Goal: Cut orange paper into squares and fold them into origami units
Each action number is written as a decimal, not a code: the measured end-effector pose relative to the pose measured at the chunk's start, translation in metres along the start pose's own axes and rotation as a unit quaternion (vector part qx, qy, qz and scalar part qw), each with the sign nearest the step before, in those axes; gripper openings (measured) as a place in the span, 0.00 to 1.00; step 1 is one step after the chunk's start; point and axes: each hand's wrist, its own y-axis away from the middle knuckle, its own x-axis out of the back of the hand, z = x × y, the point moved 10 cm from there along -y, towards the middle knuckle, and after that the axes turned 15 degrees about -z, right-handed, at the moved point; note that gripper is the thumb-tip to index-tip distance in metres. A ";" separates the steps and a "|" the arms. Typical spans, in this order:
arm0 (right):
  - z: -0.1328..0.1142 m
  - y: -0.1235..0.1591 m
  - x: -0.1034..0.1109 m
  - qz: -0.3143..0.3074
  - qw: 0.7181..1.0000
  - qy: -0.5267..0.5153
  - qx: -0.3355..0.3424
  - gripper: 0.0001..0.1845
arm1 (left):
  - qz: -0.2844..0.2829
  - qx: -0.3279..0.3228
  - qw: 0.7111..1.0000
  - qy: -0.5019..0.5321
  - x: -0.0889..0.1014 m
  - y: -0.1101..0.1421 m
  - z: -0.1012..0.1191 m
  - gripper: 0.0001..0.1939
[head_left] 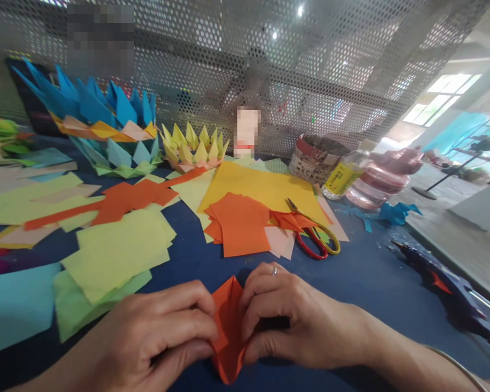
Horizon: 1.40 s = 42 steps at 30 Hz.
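Note:
Between my two hands stands a folded piece of orange paper [230,326], pointed at its top and bottom. My left hand [167,332] pinches its left edge with bent fingers and thumb. On the opposite edge my right hand [281,316], with a ring on one finger, grips the paper the same way. Just beyond lies a stack of orange paper squares [245,228]. Scissors [318,239] with red and yellow handles rest to the right of that stack. Pale yellow-green paper squares [122,245] are spread near my left hand.
A glue gun [445,288] lies at the right. Behind are a blue folded-paper piece [114,109], a yellow one [194,147], a woven basket [318,155], a bottle with a yellow label [341,177] and a pink bottle [379,179]. A perforated metal screen [330,81] stands across the back.

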 end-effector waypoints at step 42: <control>0.004 0.005 -0.004 0.090 0.990 0.048 -0.094 0.10 | 0.147 -0.063 0.941 -0.297 -0.017 0.022 0.033 0.15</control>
